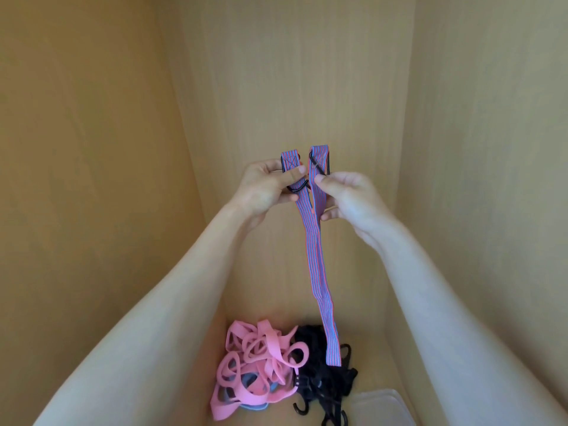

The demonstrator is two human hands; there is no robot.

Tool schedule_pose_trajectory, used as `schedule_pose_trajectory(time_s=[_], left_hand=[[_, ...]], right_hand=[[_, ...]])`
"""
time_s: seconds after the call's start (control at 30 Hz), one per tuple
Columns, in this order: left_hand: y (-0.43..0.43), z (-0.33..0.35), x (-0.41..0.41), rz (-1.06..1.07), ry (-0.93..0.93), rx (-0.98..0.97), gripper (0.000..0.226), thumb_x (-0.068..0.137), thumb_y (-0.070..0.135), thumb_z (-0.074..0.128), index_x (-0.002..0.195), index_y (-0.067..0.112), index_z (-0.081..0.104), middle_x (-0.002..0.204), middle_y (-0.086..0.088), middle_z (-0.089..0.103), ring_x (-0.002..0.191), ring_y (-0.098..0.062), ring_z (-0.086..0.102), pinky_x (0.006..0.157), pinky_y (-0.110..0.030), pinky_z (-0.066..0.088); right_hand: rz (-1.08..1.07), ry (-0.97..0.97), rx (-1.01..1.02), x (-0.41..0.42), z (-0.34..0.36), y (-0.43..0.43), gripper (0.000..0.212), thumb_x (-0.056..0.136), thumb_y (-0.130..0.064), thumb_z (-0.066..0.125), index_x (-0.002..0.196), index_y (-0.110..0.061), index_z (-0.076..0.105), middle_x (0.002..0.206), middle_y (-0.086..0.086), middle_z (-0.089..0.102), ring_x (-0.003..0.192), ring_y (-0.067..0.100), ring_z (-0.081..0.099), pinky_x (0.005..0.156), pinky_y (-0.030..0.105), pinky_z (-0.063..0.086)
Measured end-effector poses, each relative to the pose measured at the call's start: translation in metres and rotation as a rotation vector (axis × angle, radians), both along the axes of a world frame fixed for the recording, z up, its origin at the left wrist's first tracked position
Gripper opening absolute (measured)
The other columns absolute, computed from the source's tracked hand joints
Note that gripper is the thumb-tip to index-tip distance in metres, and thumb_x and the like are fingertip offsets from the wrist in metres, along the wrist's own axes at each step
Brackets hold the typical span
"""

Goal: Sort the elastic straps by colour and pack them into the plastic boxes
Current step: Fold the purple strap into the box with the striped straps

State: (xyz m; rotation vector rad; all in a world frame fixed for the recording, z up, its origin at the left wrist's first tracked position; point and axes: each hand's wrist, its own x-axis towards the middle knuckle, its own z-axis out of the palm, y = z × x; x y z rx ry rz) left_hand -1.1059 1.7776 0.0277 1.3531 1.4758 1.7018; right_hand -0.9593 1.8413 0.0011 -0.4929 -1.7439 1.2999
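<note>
A person's two bare hands are holding a blue-and-red striped elastic strap (pixel 316 256) up in front of pale wooden panels (pixel 295 72), both forearms reaching up into the head view. The left hand (pixel 267 187) is gripping one end of the strap, its thumb pressing the stitched end against curled fingers, with a black wire hook (pixel 296 188) showing just under the thumb. The right hand (pixel 347 198) is pinching the other end between thumb and curled fingers, just below a second black hook (pixel 320 168). The two ends are standing upright side by side, near each other but apart, while the rest of the strap is hanging doubled in a long narrow loop. Its lower fold is dangling over a heap of black straps (pixel 325 382) with plastic hooks; whether it is touching them cannot be told. That heap is lying on the wooden surface (pixel 368 342) far below, directly beside a tangled pile of pink straps (pixel 258 364), the two piles touching. A grey-blue strap (pixel 249 381) is peeking out from under the pink pile. A clear plastic box (pixel 381 404) is sitting at the lower right, just beside the black heap.
</note>
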Motion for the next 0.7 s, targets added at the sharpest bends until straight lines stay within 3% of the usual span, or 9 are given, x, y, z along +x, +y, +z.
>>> schedule_pose_trajectory(time_s=[0.07,0.17,0.3,0.37,0.5,0.6,0.7], left_hand=[[-0.001,0.0,0.0,-0.015,-0.008,-0.005,0.024,0.094,0.013,0.069,0.113,-0.001,0.066,0.091,-0.012,0.07,0.07,-0.015,0.068,0.064,-0.021,0.058],[-0.001,0.0,0.001,-0.02,-0.006,-0.011,0.025,0.094,0.011,0.068,0.115,-0.002,0.065,0.095,-0.016,0.071,0.077,-0.019,0.071,0.07,-0.023,0.059],[-0.001,-0.001,0.001,-0.012,0.001,-0.015,0.021,0.095,0.008,0.066,0.113,-0.002,0.064,0.094,-0.017,0.069,0.08,-0.021,0.069,0.074,-0.025,0.059],[-0.001,-0.002,0.003,-0.019,-0.004,-0.02,0.018,0.097,0.005,0.062,0.113,-0.003,0.062,0.098,-0.019,0.067,0.086,-0.026,0.067,0.076,-0.025,0.059],[0.0,-0.004,0.002,-0.044,0.002,-0.038,0.017,0.102,0.0,0.051,0.115,-0.004,0.06,0.109,-0.022,0.066,0.098,-0.03,0.065,0.087,-0.032,0.059],[0.0,-0.005,0.003,-0.077,0.032,-0.063,0.023,0.103,-0.001,0.047,0.121,-0.007,0.06,0.106,-0.022,0.066,0.099,-0.031,0.065,0.094,-0.038,0.057],[0.001,-0.005,0.007,-0.107,0.015,-0.067,0.027,0.102,-0.004,0.043,0.124,-0.008,0.059,0.105,-0.021,0.066,0.097,-0.03,0.065,0.088,-0.033,0.057]], right_hand=[[-0.019,0.004,-0.017,-0.001,-0.002,0.002,0.028,0.104,-0.021,0.054,0.078,-0.015,0.064,0.075,0.005,0.067,0.053,0.012,0.056,0.053,0.025,0.045],[-0.004,0.025,-0.102,-0.005,-0.005,0.005,0.03,0.105,-0.031,0.052,0.076,-0.023,0.056,0.057,-0.017,0.052,0.047,0.001,0.042,0.053,0.019,0.033],[0.024,-0.022,-0.063,-0.009,-0.01,0.005,0.025,0.106,-0.036,0.049,0.086,-0.025,0.058,0.054,-0.029,0.057,0.048,-0.012,0.05,0.055,0.014,0.036],[-0.006,-0.001,-0.04,-0.011,-0.01,0.006,0.031,0.109,-0.032,0.042,0.088,-0.02,0.062,0.058,-0.02,0.056,0.045,-0.008,0.047,0.052,0.01,0.035],[-0.034,0.04,0.004,-0.011,-0.012,0.01,0.047,0.111,-0.029,0.035,0.082,-0.012,0.069,0.069,0.004,0.052,0.044,0.005,0.043,0.051,0.018,0.037],[-0.032,0.069,0.035,-0.009,-0.015,0.013,0.041,0.109,-0.024,0.043,0.082,-0.007,0.069,0.077,0.011,0.063,0.051,0.015,0.052,0.059,0.027,0.044],[-0.051,0.106,0.037,-0.01,-0.018,0.015,0.03,0.104,-0.021,0.055,0.082,-0.011,0.072,0.086,0.011,0.071,0.06,0.015,0.061,0.069,0.033,0.049]])
